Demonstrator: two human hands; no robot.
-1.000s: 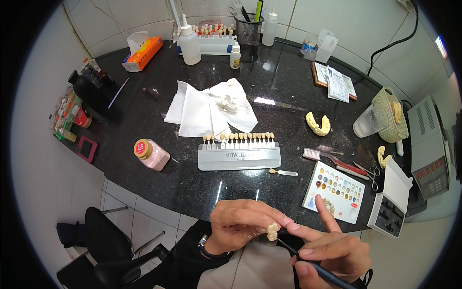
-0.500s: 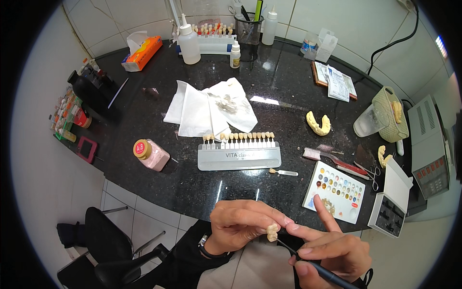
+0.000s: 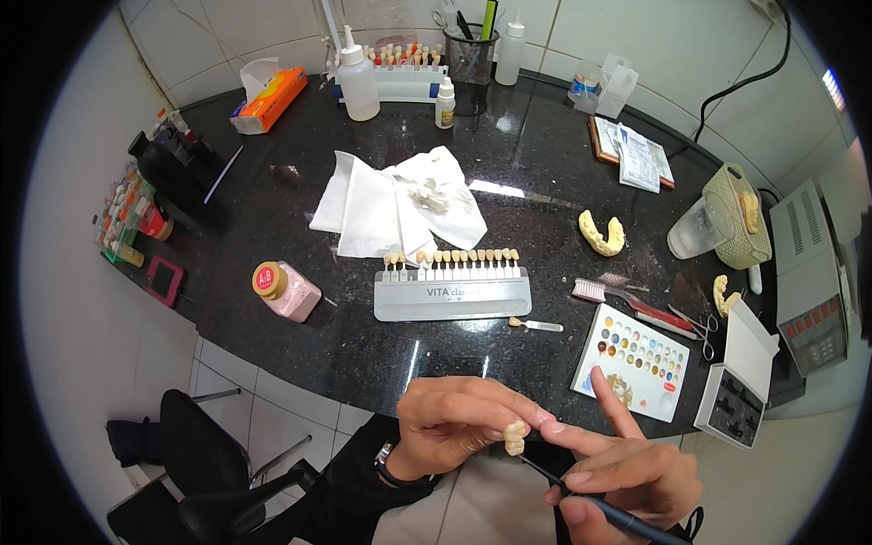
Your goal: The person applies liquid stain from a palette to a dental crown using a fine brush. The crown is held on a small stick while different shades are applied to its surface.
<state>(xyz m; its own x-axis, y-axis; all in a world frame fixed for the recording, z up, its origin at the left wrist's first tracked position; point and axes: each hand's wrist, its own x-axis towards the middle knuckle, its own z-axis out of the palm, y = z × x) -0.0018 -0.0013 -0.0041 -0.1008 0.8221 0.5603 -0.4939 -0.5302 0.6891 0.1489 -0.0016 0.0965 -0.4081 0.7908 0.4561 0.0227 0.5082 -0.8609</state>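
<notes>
A small cream-coloured dental bridge point(image 3: 515, 436) is pinched between the thumb and fingers of my left hand point(image 3: 457, 422), close to the table's near edge. My right hand point(image 3: 631, 468) is closed around a thin brush with a dark handle point(image 3: 622, 518). The brush's tip is at the lower end of the bridge, and I cannot tell whether it touches. One right fingertip rests against the left fingers, while another finger sticks up over the edge of a white paint palette point(image 3: 589, 381) with several coloured wells. Beyond my hands is a grey tooth shade guide point(image 3: 452, 298), with a loose shade tab point(image 3: 538, 325) beside it.
White tissues point(image 3: 363, 213) lie behind the shade guide. A pink jar point(image 3: 292, 295) stands left. On the right are a dental cast point(image 3: 599, 238), a toothbrush point(image 3: 590, 289), scissor-handled forceps point(image 3: 707, 338), a plastic cup point(image 3: 695, 238) and an open box point(image 3: 734, 409). Bottles point(image 3: 359, 89) line the back.
The bridge has turned slightly in my left fingers, and the brush tip has shifted a little lower along it. Both hands stay nearly in place.
</notes>
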